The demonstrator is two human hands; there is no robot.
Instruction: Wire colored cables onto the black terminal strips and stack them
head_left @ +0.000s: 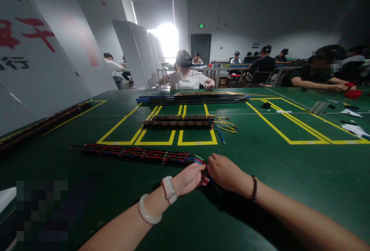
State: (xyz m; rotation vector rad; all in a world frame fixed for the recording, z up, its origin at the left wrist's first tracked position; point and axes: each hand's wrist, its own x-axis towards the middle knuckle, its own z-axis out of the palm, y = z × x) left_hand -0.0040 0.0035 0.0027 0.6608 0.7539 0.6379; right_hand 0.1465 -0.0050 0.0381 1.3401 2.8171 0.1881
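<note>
A long black wiring assembly [133, 155] with red and blue wires lies on the green table in front of me. At its right end, several loose wires [199, 159], green, red and blue, run into my hands. My left hand [191, 177] is closed on these wires, with red bits showing below its fingers. Right beside it, my right hand [227, 174] is closed around the same bundle, knuckles up. Blue wire ends hang below the hands, partly in shadow. My fingers hide how the wires lie between them.
Two similar assemblies [179, 122] with yellow and blue leads lie inside yellow tape outlines. Behind them rests a stack of long dark strips [193, 99]. More assemblies [46, 124] line the left edge. A person [187, 77] sits across the table; another works at the right.
</note>
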